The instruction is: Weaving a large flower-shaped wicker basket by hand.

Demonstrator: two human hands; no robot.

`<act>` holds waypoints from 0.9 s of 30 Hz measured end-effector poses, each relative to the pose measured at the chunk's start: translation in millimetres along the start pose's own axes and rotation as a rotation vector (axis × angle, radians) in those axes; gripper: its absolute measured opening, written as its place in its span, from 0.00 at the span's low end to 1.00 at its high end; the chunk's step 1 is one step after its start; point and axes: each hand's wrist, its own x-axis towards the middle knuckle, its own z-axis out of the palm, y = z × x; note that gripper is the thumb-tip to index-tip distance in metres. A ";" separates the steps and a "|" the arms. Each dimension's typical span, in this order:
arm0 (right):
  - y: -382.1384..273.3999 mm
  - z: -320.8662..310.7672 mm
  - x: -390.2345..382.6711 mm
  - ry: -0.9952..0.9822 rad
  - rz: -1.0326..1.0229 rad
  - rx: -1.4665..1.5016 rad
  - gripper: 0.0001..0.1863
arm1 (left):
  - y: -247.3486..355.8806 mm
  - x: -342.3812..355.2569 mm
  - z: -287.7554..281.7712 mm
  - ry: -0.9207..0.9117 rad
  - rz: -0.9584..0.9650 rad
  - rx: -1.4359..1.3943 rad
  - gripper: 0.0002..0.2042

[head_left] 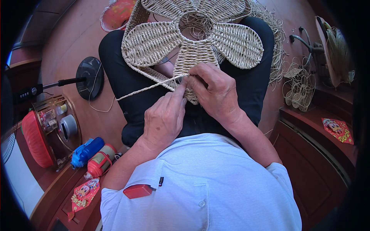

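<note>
A flower-shaped piece of woven straw [150, 42] rests over my lap, with a round opening at its middle and broad petals. Both my hands are at its lower petal. My right hand [214, 92] has its fingers bent in a pinch on the pale straw cord where it meets the weave. My left hand [163, 121] presses its fingers against the woven edge just below, beside the right fingertips. The straw cord [142, 90] runs from my fingers down to the left, across my thigh. The exact grip points are partly hidden by my fingers.
Loose straw strands [275, 46] and wire frames [300, 88] lie at the right. A black stand base [86, 77], a cart with a red cushion [36, 138], a blue bottle [92, 148] and a red bottle [102, 161] stand at the left. A red bowl [115, 15] is behind.
</note>
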 end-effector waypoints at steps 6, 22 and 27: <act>-9.0 -18.6 -13.2 0.060 0.073 0.020 0.10 | 2.5 9.0 -4.1 -0.094 -0.110 -0.217 0.16; 16.8 1.2 -25.8 -0.062 0.772 1.100 0.25 | 7.3 26.4 -17.8 -0.308 -0.402 -0.467 0.16; 14.3 1.6 -25.4 -0.063 0.775 1.058 0.28 | 9.5 25.8 -20.3 -0.294 -0.343 -0.341 0.17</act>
